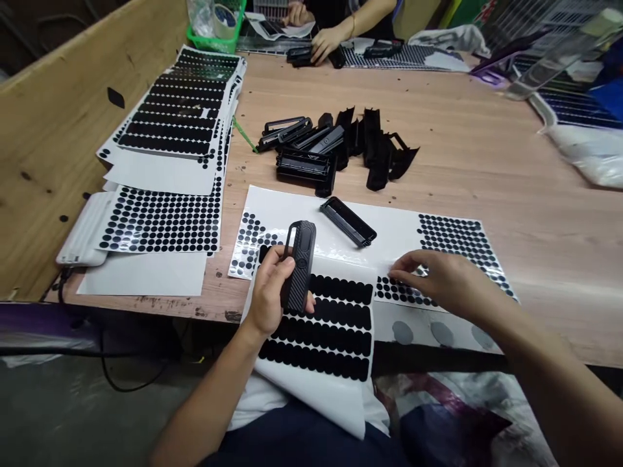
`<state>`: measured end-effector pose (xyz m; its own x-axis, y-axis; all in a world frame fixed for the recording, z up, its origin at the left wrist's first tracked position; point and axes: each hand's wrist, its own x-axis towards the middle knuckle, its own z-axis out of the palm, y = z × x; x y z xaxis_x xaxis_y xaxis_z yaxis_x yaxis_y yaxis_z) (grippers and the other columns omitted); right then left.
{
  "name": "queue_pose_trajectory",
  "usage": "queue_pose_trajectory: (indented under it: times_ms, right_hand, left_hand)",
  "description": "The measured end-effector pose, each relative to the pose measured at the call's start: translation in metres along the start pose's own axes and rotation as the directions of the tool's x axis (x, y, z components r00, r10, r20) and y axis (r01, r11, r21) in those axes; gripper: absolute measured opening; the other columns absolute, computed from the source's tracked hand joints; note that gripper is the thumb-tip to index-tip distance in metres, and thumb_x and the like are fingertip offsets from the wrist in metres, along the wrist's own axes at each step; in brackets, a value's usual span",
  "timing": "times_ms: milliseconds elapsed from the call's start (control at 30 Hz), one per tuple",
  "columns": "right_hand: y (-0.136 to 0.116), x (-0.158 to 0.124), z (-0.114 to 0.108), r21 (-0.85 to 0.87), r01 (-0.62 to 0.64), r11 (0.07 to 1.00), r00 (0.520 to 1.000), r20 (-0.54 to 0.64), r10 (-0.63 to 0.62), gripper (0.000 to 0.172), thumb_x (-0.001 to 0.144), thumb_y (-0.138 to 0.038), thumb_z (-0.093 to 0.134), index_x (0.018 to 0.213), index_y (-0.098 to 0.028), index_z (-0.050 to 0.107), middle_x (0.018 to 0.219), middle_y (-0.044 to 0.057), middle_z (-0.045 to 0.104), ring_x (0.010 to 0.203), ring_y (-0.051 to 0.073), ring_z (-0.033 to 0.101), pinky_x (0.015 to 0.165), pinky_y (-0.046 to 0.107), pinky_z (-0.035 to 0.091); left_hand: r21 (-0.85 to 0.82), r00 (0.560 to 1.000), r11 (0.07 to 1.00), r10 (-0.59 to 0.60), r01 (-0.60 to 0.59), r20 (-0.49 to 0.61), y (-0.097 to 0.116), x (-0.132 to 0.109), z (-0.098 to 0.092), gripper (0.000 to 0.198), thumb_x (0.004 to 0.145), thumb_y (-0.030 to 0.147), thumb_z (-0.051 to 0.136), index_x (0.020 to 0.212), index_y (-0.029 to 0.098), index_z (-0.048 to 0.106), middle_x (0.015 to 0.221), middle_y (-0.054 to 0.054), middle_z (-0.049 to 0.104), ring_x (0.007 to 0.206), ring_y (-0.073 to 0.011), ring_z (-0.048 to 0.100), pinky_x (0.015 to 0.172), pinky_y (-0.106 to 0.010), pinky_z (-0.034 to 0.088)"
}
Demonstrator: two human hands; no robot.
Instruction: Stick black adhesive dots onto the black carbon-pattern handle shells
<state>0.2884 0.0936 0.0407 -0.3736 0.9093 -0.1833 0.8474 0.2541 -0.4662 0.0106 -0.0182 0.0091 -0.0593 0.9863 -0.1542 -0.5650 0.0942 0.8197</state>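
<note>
My left hand [272,285] is closed around a long black plastic casing [300,269] with a ribbed, carbon-like face, tilted upright. Beneath it, a sheet of large black round stickers [321,331] hangs over the table edge towards my lap. My right hand [433,275] has thumb and fingertips pinched together at a white sheet of small black dot stickers [452,243]; whatever is between the fingertips is too small to make out. Another black casing [348,222], hollow side up, lies on the white sheet between and beyond my hands.
Black plastic parts [311,152] lie piled mid-table. Stacked sticker sheets [165,162] and a white power strip [87,227] sit left, by a wooden board [78,110]. Across the table are a green basket [214,42] and another person's hands [328,42] on black parts.
</note>
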Motion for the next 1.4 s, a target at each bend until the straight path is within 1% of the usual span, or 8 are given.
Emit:
queue_pose_trajectory:
  times_ms: [133, 200, 267, 367, 600, 900, 1200, 1400]
  right_hand:
    - [-0.043, -0.007, -0.004, 0.352, -0.046, 0.935, 0.985, -0.14, 0.101, 0.05, 0.073, -0.074, 0.077, 0.076, -0.025, 0.075, 0.072, 0.006, 0.073, 0.049, 0.017, 0.058, 0.045, 0.032, 0.044]
    - [-0.074, -0.009, 0.002, 0.646, -0.058, 0.761, 0.994, -0.033, 0.103, 0.048, 0.069, -0.071, 0.083, 0.079, -0.024, 0.075, 0.083, 0.007, 0.074, 0.065, 0.02, 0.066, 0.054, 0.032, 0.056]
    - [-0.104, -0.007, 0.012, 0.774, -0.137, 0.619, 0.99, 0.132, 0.054, 0.047, 0.064, -0.065, 0.089, 0.077, -0.022, 0.075, 0.082, 0.006, 0.072, 0.074, 0.02, 0.067, 0.059, 0.031, 0.059]
    - [-0.131, 0.0, 0.025, 0.805, -0.205, 0.556, 0.969, 0.248, -0.002, 0.045, 0.06, -0.058, 0.094, 0.074, -0.019, 0.075, 0.076, 0.004, 0.068, 0.073, 0.017, 0.064, 0.059, 0.026, 0.057]
    - [-0.138, 0.004, 0.033, 0.778, -0.154, 0.609, 0.975, 0.219, -0.033, 0.048, 0.064, -0.061, 0.091, 0.075, -0.019, 0.074, 0.076, 0.003, 0.068, 0.069, 0.016, 0.062, 0.061, 0.027, 0.055]
    - [-0.146, 0.001, 0.031, 0.666, -0.007, 0.746, 0.995, 0.079, -0.061, 0.044, 0.074, -0.063, 0.084, 0.076, -0.02, 0.074, 0.074, 0.004, 0.071, 0.066, 0.017, 0.064, 0.066, 0.031, 0.056]
    - [-0.157, -0.004, 0.027, 0.62, 0.004, 0.785, 0.996, 0.066, -0.057, 0.042, 0.074, -0.062, 0.084, 0.076, -0.023, 0.071, 0.07, 0.003, 0.071, 0.052, 0.016, 0.063, 0.045, 0.027, 0.049]
    - [-0.155, -0.005, 0.03, 0.529, 0.117, 0.84, 0.991, -0.01, -0.132, 0.035, 0.083, -0.056, 0.076, 0.078, -0.023, 0.068, 0.074, 0.004, 0.07, 0.064, 0.019, 0.067, 0.057, 0.03, 0.055]
  left_hand:
    - [-0.017, 1.0, 1.0, -0.003, 0.003, 0.029, -0.003, 0.0, -0.002, 0.033, 0.094, 0.05, 0.062, 0.102, 0.021, 0.049, 0.06, 0.007, 0.061, 0.042, -0.0148, 0.065, 0.046, -0.025, 0.055]
    - [-0.008, 0.999, 1.0, -0.008, 0.008, 0.037, -0.004, 0.0, -0.003, 0.034, 0.093, 0.051, 0.064, 0.102, 0.021, 0.049, 0.061, 0.006, 0.062, 0.042, -0.0153, 0.065, 0.045, -0.024, 0.054]
    - [0.0, 0.999, 1.0, -0.009, 0.009, 0.033, -0.005, -0.001, -0.003, 0.035, 0.093, 0.051, 0.065, 0.102, 0.021, 0.05, 0.063, 0.006, 0.062, 0.042, -0.0152, 0.065, 0.044, -0.023, 0.053]
    - [-0.004, 0.999, 1.0, -0.004, 0.004, 0.034, -0.005, -0.001, -0.002, 0.037, 0.093, 0.052, 0.065, 0.104, 0.02, 0.05, 0.069, 0.004, 0.066, 0.042, -0.0141, 0.065, 0.041, -0.022, 0.051]
    - [-0.041, 0.999, 0.999, 0.011, -0.01, 0.045, -0.005, -0.002, 0.0, 0.04, 0.09, 0.054, 0.068, 0.101, 0.021, 0.05, 0.083, 0.001, 0.071, 0.043, -0.0126, 0.065, 0.04, -0.021, 0.051]
    - [-0.071, 0.997, 0.997, 0.043, -0.038, 0.07, -0.007, -0.001, -0.002, 0.035, 0.094, 0.052, 0.066, 0.104, 0.022, 0.052, 0.064, 0.007, 0.063, 0.042, -0.0135, 0.065, 0.04, -0.019, 0.048]
    - [-0.045, 0.998, 0.999, 0.023, -0.021, 0.057, -0.009, -0.002, -0.004, 0.036, 0.094, 0.055, 0.066, 0.105, 0.022, 0.054, 0.065, 0.006, 0.064, 0.043, -0.0139, 0.065, 0.039, -0.019, 0.048]
    - [-0.028, 0.999, 0.999, 0.034, -0.034, 0.032, -0.007, -0.004, 0.0, 0.04, 0.091, 0.055, 0.071, 0.103, 0.022, 0.052, 0.071, 0.006, 0.064, 0.044, -0.0127, 0.065, 0.04, -0.02, 0.05]
